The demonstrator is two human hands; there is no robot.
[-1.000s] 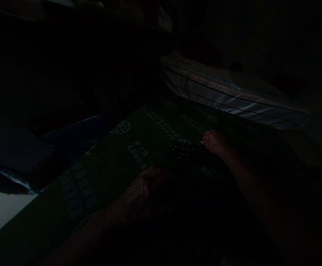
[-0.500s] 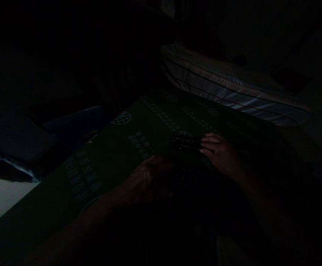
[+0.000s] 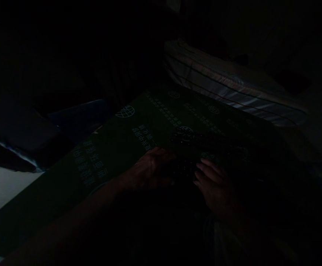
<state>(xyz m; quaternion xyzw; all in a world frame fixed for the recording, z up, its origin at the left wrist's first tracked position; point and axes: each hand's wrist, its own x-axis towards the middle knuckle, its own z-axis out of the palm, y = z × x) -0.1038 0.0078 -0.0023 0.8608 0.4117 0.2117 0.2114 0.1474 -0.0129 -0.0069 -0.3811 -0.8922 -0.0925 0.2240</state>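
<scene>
The scene is very dark. My left hand (image 3: pixel 150 171) rests, fingers curled, on a dark lacy or netted cloth (image 3: pixel 187 147) that lies on a green sheet (image 3: pixel 116 147) printed with white globes and characters. My right hand (image 3: pixel 215 186) lies just right of it, fingers stretched out flat on the same dark cloth. Whether the left fingers pinch the cloth is hidden by the dark.
A striped pale mattress or cushion (image 3: pixel 227 88) lies along the far right edge of the green sheet. A dark blue shape (image 3: pixel 78 118) sits at the left. A pale floor patch (image 3: pixel 3 184) shows at the lower left.
My right hand has drawn back from the far part of the dark cloth toward me, ending close beside my left hand. The left hand has barely moved.
</scene>
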